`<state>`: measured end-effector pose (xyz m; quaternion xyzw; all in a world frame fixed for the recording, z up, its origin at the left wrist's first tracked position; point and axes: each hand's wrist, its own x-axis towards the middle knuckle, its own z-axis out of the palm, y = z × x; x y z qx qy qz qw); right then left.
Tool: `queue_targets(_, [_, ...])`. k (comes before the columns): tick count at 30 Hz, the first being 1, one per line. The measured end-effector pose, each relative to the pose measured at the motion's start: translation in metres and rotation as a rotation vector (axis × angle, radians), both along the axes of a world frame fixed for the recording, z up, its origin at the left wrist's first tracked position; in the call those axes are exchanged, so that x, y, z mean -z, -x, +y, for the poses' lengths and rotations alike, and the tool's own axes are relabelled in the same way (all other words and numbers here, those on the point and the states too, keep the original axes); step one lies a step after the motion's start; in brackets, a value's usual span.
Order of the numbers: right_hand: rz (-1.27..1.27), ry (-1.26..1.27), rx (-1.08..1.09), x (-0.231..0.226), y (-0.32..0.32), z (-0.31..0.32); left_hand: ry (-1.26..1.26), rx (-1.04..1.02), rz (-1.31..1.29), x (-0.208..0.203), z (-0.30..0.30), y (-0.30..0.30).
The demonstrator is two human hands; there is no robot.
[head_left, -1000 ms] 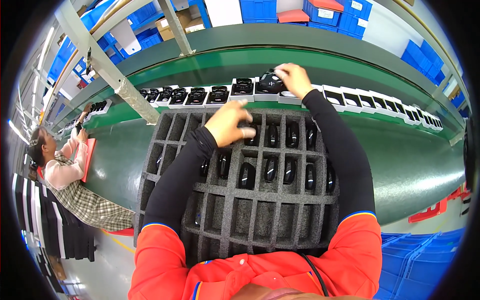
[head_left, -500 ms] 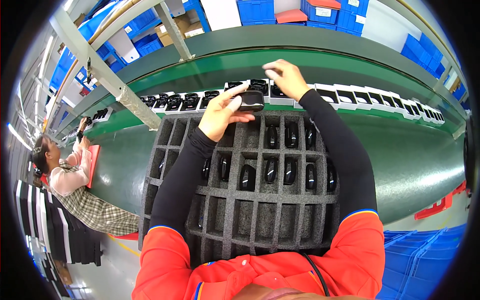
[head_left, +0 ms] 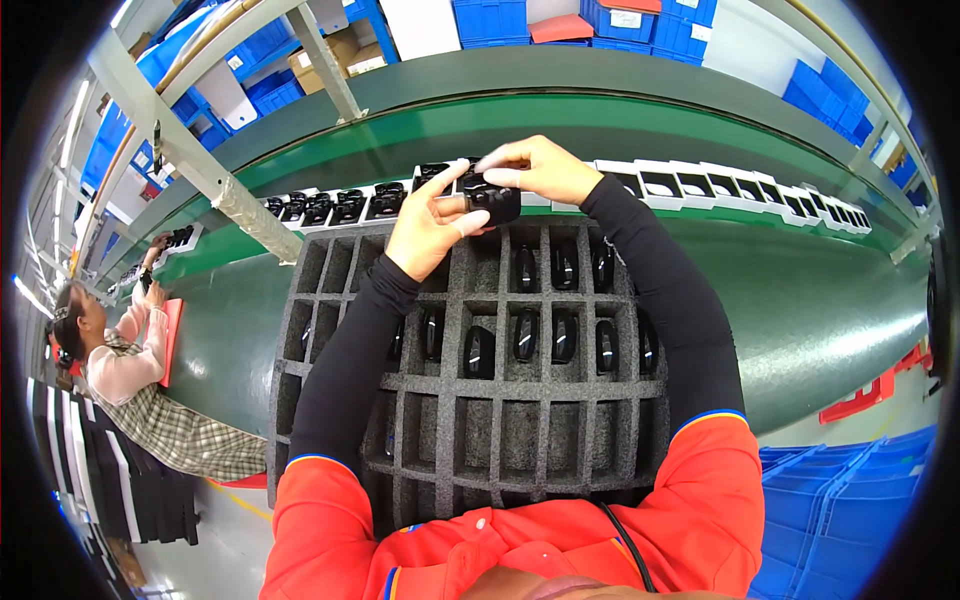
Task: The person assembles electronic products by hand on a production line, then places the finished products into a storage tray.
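Observation:
Above the far edge of the foam tray, a glossy black rounded device point(head_left: 500, 204) is in my left hand point(head_left: 428, 228), its fingers and thumb closed round its left side. From the right, my right hand point(head_left: 550, 172) bends over the device, thumb and fingers closed at its upper edge. The device's exact kind cannot be made out. Beneath my forearms lies the grey foam tray point(head_left: 450, 384), with similar black devices point(head_left: 480, 350) in several of its compartments; other compartments hold nothing. Behind my hands, white open boxes point(head_left: 388, 198) with black items inside stand in a row.
The row continues to the right with white boxes point(head_left: 695, 187) on the green conveyor belt point(head_left: 560, 118). A grey metal post point(head_left: 250, 215) rises at left. A co-worker point(head_left: 140, 350) works farther left, beside a red board point(head_left: 172, 340). Blue bins point(head_left: 830, 510) stand at lower right.
My right hand has moved left and down from over the boxes to the device in my left hand. The device now appears turned. The whole view has shifted slightly.

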<state>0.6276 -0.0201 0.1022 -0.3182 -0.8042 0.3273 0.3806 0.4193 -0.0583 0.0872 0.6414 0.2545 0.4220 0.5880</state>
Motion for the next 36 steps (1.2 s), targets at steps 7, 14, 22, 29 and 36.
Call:
queue_targets(7, [-0.305,-0.220,0.661,0.040,-0.066,0.048,-0.994,-0.022,0.686,0.015,-0.014,-0.020])
queue_targets(14, [-0.683,0.004,0.665,0.082,-0.084,0.077,-0.946,-0.069,1.034,0.014,-0.026,-0.048])
queue_targets(22, [0.274,0.267,0.116,0.003,-0.011,0.015,0.136,-0.044,0.046,0.012,0.004,-0.012])
queue_targets(29, [0.000,0.093,0.320,-0.002,0.012,0.001,0.127,-0.077,-0.136,0.013,0.005,-0.015])
queue_targets(36, [-0.084,-0.211,0.009,-0.006,-0.004,0.000,0.084,-0.103,-0.154,0.012,0.011,-0.015])
